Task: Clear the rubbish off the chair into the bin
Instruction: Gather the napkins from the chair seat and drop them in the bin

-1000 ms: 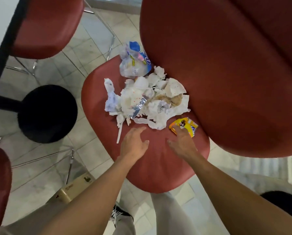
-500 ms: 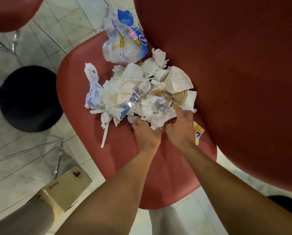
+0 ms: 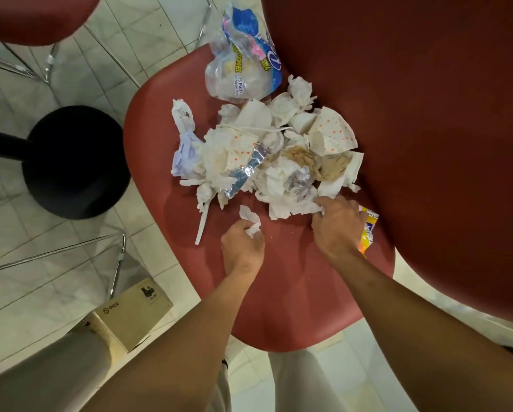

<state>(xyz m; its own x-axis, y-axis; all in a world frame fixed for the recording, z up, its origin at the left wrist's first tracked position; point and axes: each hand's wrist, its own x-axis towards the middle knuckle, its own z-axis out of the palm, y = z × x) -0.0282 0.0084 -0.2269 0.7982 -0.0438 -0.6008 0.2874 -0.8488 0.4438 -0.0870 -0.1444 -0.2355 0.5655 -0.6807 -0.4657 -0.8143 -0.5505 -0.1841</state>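
Left hand [image 3: 242,245] curled round a small white tissue scrap [image 3: 250,220], lifted just clear of the rubbish heap [image 3: 267,153] at mid-seat of the red chair [image 3: 279,307]. Right hand [image 3: 337,226] pinching the heap's near paper edge, yellow wrapper [image 3: 367,230] tucked beneath it toward the seat's right edge.

Pale tiled floor [image 3: 17,179] underfoot, a round black table base [image 3: 74,162] on it, a cardboard box [image 3: 130,316] just beside chrome chair legs [image 3: 117,263]

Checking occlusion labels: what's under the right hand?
A yellow snack wrapper sticks out beside the right hand, which pinches a tissue at the pile's edge. The rest of the wrapper is covered.
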